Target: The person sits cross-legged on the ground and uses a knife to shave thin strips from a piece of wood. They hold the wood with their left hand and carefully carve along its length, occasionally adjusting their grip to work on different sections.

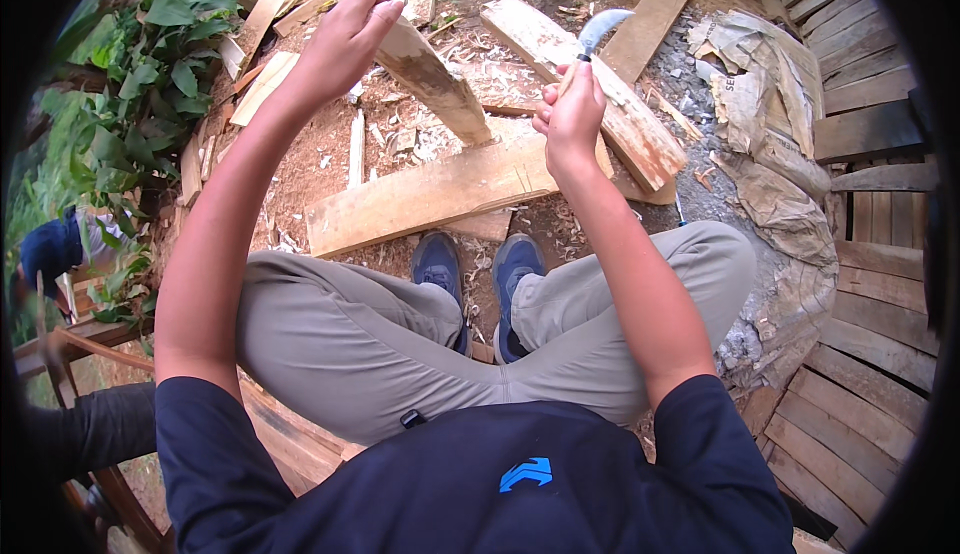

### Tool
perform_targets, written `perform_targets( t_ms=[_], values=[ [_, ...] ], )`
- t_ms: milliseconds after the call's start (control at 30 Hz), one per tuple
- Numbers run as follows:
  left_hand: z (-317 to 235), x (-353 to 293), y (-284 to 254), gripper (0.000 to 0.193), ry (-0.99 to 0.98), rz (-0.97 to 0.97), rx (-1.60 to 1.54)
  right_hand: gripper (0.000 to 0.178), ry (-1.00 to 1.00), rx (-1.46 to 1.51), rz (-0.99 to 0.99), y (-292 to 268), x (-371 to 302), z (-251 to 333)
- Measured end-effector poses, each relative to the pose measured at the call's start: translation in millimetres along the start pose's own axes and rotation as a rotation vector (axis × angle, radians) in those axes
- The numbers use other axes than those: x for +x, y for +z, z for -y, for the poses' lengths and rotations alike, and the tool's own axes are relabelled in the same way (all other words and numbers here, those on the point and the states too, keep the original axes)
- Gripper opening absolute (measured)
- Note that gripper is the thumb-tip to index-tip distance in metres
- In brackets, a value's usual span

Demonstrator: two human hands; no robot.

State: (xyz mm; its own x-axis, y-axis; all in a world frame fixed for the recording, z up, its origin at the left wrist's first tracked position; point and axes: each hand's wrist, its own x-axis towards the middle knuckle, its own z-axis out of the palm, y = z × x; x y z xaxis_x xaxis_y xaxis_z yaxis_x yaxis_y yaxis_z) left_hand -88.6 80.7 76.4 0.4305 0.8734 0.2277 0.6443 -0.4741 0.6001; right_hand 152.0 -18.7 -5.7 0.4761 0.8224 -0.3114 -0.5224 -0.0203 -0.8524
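Note:
My left hand (pixel 345 39) is closed round the upper end of a thick piece of wood (pixel 425 74), partly dark and rough along its side. The piece leans, its lower end resting at a flat plank (pixel 430 199) on the ground before my feet. In my right hand (pixel 575 119) is a knife (pixel 603 29) with a curved, hooked blade, its handle in my fist and the blade pointing up and away. The blade is apart from the leaning piece. Behind and beneath the right hand lies a thick, pale beam (pixel 590 84) with a rough surface.
Wood shavings (pixel 500 54) litter the soil. Another board (pixel 648 24) lies beyond the beam. Torn paper sacks (pixel 765 104) and a slatted wooden wall (pixel 870 354) are at the right. Leafy plants (pixel 150 84) grow on the left, where another person (pixel 60 249) is partly visible.

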Motion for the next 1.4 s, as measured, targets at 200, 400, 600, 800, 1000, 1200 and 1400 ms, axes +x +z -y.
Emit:
perform_targets(
  t_ms=[200,400,600,800,1000,1200,1400],
  values=[
    [7.7,5.5,4.2,0.039,0.059,-0.003,0.039,0.035,0.326,-0.761,0.553,3.0,-17.3,-5.1],
    [6.7,2.7,5.0,0.039,0.058,0.009,0.047,0.040,0.015,-0.469,0.219,-2.1,-3.7,-16.2],
    [10.6,2.8,-0.8,0.036,-0.096,0.101,-0.059,0.041,0.118,-0.737,0.507,-10.7,-0.6,-17.3],
    [14.3,1.5,-3.9,0.034,-0.137,0.150,-0.105,0.036,-0.213,-0.582,0.105,-12.4,-6.6,-54.1],
    [24.5,1.1,-9.0,0.033,-0.135,0.140,-0.131,0.042,-0.070,-0.814,0.391,-11.0,2.1,-19.8],
    [23.4,-1.4,-17.1,0.031,-0.082,0.246,-0.152,0.033,-0.121,-0.499,0.199,-5.7,-26.9,-46.4],
    [28.3,-5.5,-24.0,0.032,-0.119,0.215,-0.231,0.037,-0.057,-0.615,0.397,-7.5,-5.5,-29.7]
  ],
)
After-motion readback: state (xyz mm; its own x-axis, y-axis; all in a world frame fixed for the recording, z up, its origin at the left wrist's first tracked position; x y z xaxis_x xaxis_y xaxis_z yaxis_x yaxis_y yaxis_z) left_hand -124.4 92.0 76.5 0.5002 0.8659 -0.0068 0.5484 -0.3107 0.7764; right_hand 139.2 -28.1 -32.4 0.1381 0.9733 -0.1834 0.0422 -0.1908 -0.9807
